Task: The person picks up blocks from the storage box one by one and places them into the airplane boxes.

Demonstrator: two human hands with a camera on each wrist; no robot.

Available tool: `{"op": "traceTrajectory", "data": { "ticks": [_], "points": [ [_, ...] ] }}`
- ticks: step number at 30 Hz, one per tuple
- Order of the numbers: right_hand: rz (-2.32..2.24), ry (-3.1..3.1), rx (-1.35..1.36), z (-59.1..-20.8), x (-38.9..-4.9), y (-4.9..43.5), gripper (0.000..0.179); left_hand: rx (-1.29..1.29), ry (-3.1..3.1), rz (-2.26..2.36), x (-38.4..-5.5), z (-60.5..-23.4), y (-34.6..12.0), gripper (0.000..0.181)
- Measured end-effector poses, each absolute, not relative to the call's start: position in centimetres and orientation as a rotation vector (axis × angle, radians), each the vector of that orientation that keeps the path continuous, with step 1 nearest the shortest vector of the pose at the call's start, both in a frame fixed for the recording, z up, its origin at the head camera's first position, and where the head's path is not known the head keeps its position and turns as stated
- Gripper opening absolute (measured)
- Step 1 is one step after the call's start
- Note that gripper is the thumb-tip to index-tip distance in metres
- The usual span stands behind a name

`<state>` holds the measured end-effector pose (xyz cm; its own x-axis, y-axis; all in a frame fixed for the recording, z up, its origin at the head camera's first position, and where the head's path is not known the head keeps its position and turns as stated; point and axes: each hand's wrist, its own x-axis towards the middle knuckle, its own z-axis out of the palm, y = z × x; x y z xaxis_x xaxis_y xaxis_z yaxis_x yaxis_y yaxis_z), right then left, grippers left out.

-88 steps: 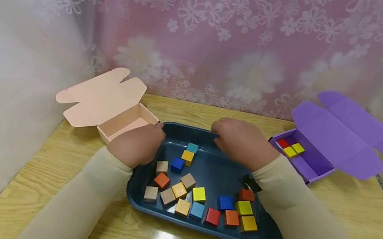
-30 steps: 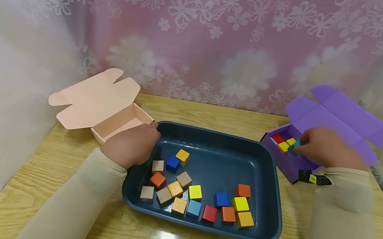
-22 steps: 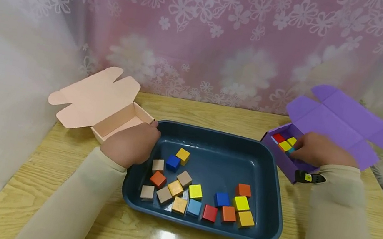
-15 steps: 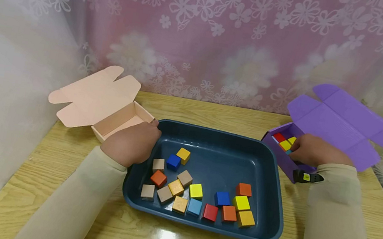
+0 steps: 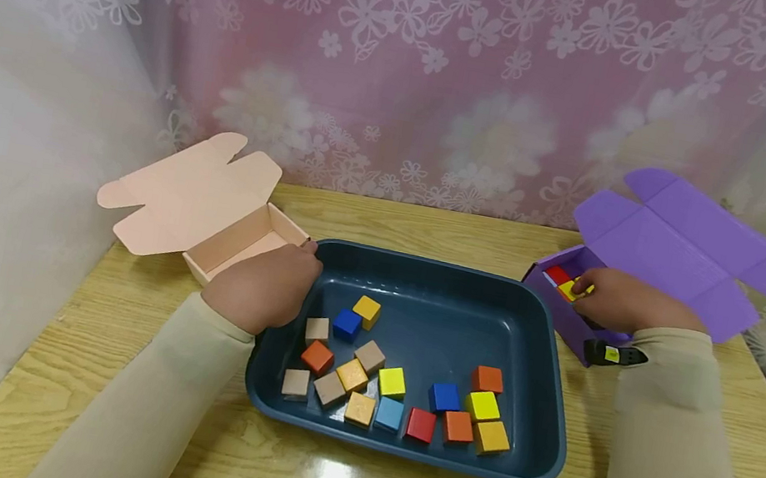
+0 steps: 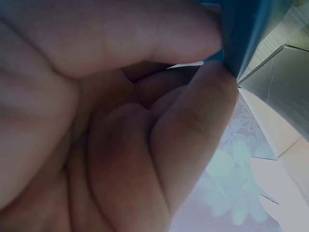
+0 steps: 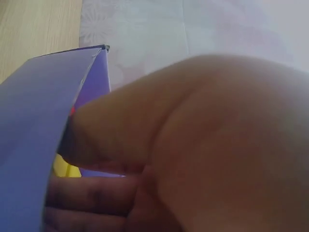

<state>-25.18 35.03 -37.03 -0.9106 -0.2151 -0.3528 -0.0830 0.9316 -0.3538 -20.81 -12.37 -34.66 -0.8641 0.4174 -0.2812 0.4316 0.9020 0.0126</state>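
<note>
My left hand [image 5: 264, 287] pinches the rim of the dark blue tray [image 5: 454, 266] at its left end; the left wrist view shows thumb and finger on the blue rim [image 6: 244, 34]. Inside the purple box [image 5: 567, 321], my right hand [image 5: 627, 301] has its thumb and fingers at a yellow cube [image 5: 567, 290]. In the right wrist view, yellow [image 7: 65, 166] shows between thumb and fingers, behind the box wall [image 7: 43, 111]. A red cube [image 5: 558, 275] lies beside it. The teal cube is hidden.
Several cubes lie in the tray, among them a blue cube [image 5: 347, 324], a red cube [image 5: 420, 425] and an orange cube [image 5: 458, 427]. A peach box [image 5: 246, 241] with its lid up stands left of the tray. Behind the wooden table [image 5: 423, 225] hangs a floral curtain [image 5: 405, 107].
My right hand has gone from the tray to the purple box with a teal cube, lowered it beside the yellow cubes, then shifted its fingers onto a yellow cube. My left hand keeps its grip.
</note>
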Motion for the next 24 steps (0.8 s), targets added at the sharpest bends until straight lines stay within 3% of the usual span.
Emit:
{"op": "traceTrajectory", "data": {
  "ticks": [7, 15, 19, 24],
  "points": [
    [-0.454, 2.803, -0.27, -34.6, -24.6, 32.9, 0.03, 0.653, 2.797, -0.107, -20.7, -34.5, -12.7, 0.039],
    [-0.252, 2.908, -0.538, -30.1, -22.2, 23.6, 0.04, 0.64, 2.784, -0.079, -20.6, -34.6, -12.5, 0.043],
    [-0.192, 2.83, -0.799, -30.5, -21.9, 17.5, 0.035, 0.63, 2.784, -0.082, -20.6, -34.5, -12.6, 0.043],
    [-0.106, 2.668, -1.064, -33.3, -22.4, 12.1, 0.044, 0.621, 2.783, -0.091, -20.7, -34.6, -12.7, 0.044]
  ]
}}
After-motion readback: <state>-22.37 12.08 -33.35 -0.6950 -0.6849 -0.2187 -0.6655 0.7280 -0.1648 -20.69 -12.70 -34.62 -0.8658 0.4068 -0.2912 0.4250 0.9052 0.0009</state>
